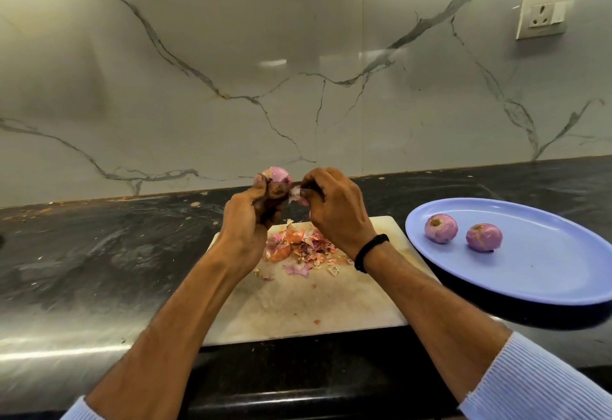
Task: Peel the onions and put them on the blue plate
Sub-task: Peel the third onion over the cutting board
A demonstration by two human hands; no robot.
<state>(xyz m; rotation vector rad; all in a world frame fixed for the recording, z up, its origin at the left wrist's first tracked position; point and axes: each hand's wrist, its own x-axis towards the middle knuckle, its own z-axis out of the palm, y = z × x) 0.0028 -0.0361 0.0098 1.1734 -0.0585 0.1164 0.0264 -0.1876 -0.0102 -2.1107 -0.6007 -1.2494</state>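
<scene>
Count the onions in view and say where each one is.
3. Two peeled onions sit apart on the blue plate: one at its left, one right of it. A third onion is in the left hand. None seem hidden.

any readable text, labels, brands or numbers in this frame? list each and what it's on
None readable.
Wall socket: no legible marking.
Blue plate: plain, no print.
Black wristband: no visible text.
Cutting board, the onion in the left hand: no labels.
</scene>
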